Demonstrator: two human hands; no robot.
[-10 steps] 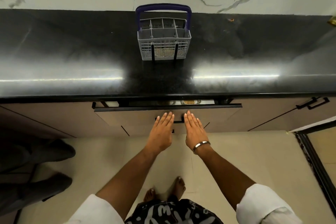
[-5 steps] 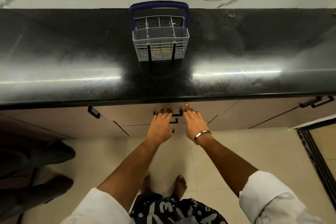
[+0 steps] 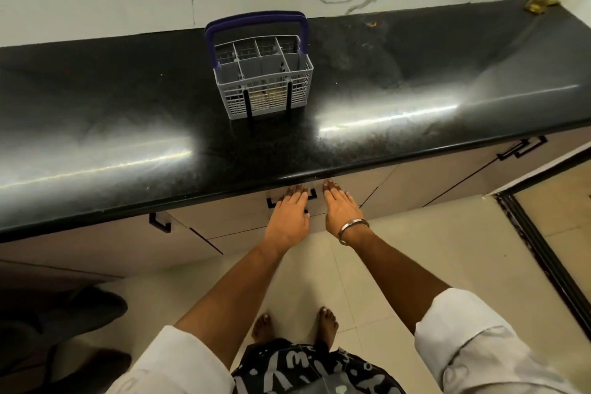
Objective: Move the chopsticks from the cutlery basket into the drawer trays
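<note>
A grey cutlery basket with a blue handle stands on the black countertop, near the wall. No chopsticks show in its compartments. Below the counter edge the beige drawer front is flush with the cabinets, its black handle partly under my fingers. My left hand and my right hand lie flat against that front, fingers together and pointing up, holding nothing. A metal bangle sits on my right wrist. The drawer trays are hidden inside.
Other cabinet fronts with black handles flank the drawer. My bare feet stand on pale floor tiles. Another person's dark shoes are at the lower left. A dark door frame runs along the right.
The drawer, slightly open a second ago, has slid shut under both palms. The hands have moved forward with it and the view has tilted.
</note>
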